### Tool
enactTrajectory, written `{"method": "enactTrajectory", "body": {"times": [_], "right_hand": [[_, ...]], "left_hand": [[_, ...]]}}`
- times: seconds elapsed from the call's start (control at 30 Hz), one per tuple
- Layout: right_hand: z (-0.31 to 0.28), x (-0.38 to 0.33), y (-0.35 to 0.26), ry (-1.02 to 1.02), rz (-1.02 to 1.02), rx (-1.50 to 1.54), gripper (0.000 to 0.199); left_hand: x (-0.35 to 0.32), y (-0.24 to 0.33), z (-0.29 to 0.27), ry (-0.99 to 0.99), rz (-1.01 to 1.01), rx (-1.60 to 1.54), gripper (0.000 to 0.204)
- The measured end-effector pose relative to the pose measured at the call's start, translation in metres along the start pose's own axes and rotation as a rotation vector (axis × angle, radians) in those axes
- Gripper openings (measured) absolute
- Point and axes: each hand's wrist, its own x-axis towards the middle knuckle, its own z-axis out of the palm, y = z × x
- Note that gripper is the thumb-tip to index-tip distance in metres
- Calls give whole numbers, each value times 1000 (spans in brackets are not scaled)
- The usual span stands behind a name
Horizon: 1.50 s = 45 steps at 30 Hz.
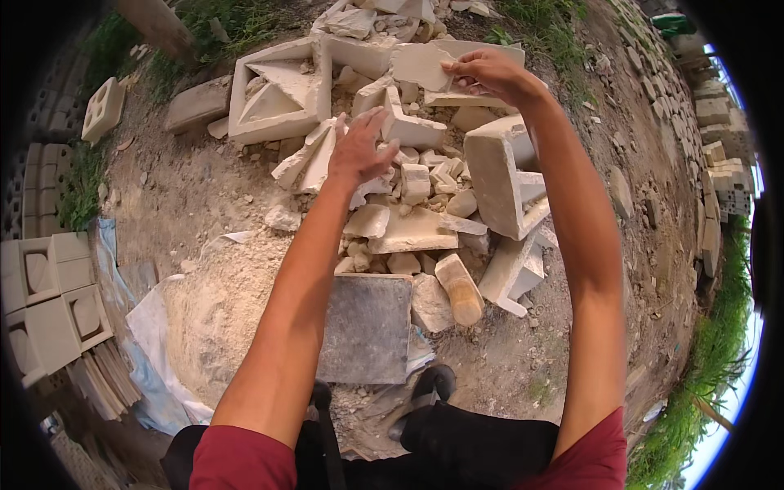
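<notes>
My right hand (492, 75) reaches to the far side of a rubble heap and pinches the right edge of a thin, flat, pale slab piece (420, 66) between thumb and fingers. My left hand (361, 149) is open, fingers apart, and holds nothing. It hovers over the heap beside a pale, wedge-shaped broken block (312, 161); whether it touches anything I cannot tell. Just beyond it lies an angled broken block piece (408, 128). A square, frame-like block with a diagonal rib (282, 91) sits to its far left.
A grey square board (366, 331) lies before my feet, with a mound of pale sand (214, 306) on its left. Broken blocks (494, 175) lean at the heap's right. Stacked patterned blocks (57, 286) stand at the left, and a block wall (682, 122) runs along the right.
</notes>
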Motion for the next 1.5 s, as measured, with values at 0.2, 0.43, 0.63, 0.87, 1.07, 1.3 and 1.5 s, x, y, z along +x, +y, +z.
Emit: {"method": "enactTrajectory", "body": {"times": [0.2,0.43,0.63,0.87,1.07,1.3,1.5], "right_hand": [[43,-74,26,-116,0,144,23],[105,-138,58,-117,-2,333,31],[172,-192,37,-132,12,-55,52],[206,-260,9,-172,454,-793,65],[257,-294,27,45,699,-672,42],[227,-319,132,312,665,-449,34],[303,-345,67,696,451,528,35]], "left_hand": [[-11,-12,-5,281,93,-537,41],[-79,51,-16,44,-434,-1260,49],[-156,78,-51,64,-579,-1404,45],[-226,70,-97,421,-924,-1565,37],[-305,49,-112,464,-1197,-1766,38],[-342,98,-122,378,-1131,-1935,38],[-383,74,-163,491,-830,-2214,52]]}}
